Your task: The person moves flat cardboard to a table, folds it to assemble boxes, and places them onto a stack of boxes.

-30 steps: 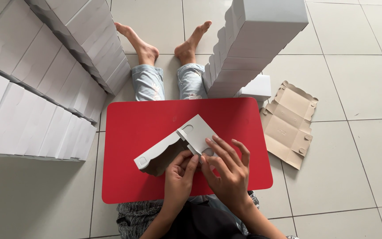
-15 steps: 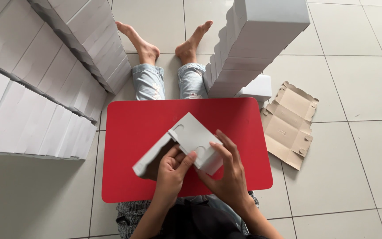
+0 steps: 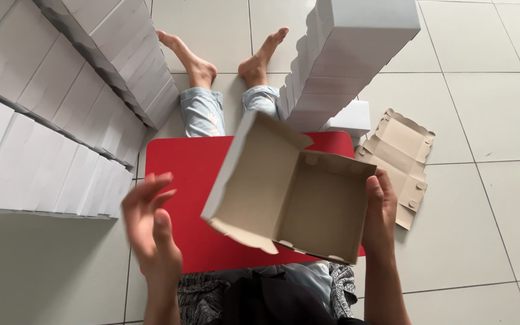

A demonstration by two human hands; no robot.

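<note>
The right hand (image 3: 381,210) gripped the right wall of an open cardboard box (image 3: 290,189), thumb on the rim, fingers hidden behind; its grip was clamped on that wall. The box hung tilted above the red desk (image 3: 179,180), brown inside, lid flap swung out to the left. The left hand (image 3: 150,225) hovered just left of the box, fingers spread and loose, touching nothing, blurred.

Under both hands lay the desk, partly hidden by the box. Beyond the right hand, on the tiled floor (image 3: 489,120), lay one flat, unfolded box blank (image 3: 399,157), brown with scalloped tabs. Just past it stood a small white box (image 3: 350,117) against a tall stack (image 3: 356,54) of folded white boxes.

Beyond the left hand, two long rows of white boxes (image 3: 49,162) ran along the floor, one behind the other; their count could not be told. Farthest out, two bare feet (image 3: 227,63) rested between the stacks.
</note>
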